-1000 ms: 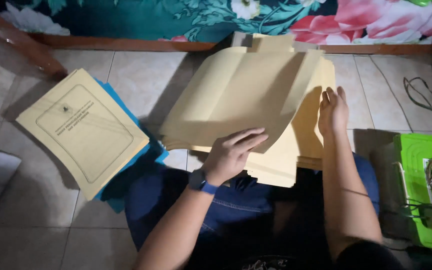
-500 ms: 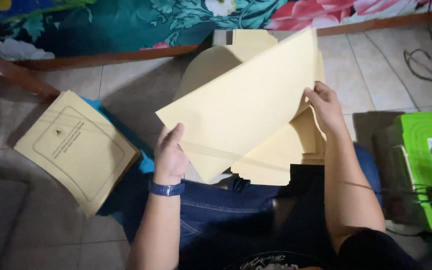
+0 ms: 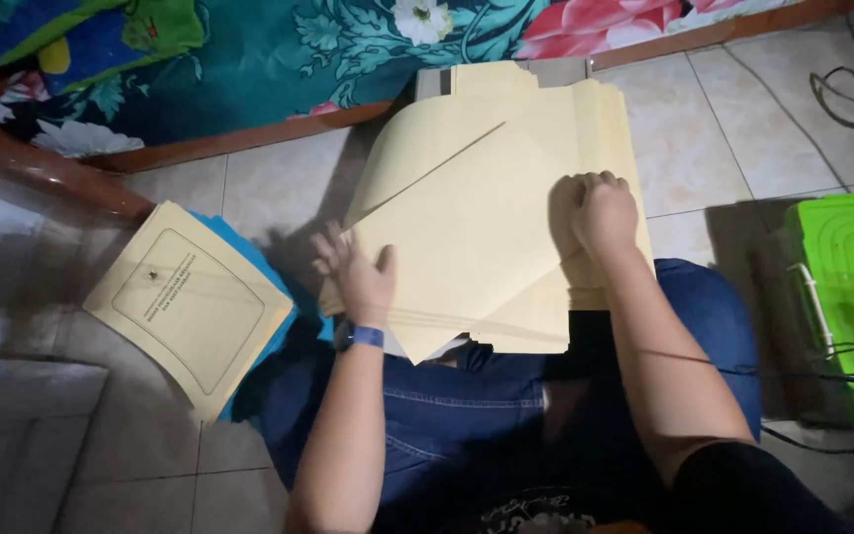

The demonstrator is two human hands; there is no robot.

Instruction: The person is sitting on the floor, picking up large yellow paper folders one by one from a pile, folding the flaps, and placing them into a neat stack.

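Right hand (image 3: 603, 210) is pressing, fingers curled, on the manila folder (image 3: 467, 237); left hand (image 3: 363, 277), spread and blurred, is steadying its edge, lower stack hidden.

We have 1 view only, from a camera worn on the person's head, so no second view shares any of the scene. It looks steeply down over the lap and forearms, close to the left hand (image 3: 360, 280) and right hand (image 3: 603, 210) on the cream folders (image 3: 467, 227). It faces forward toward the floral fabric (image 3: 348, 40) along the top edge. The tiled floor (image 3: 733, 119) fills both sides.
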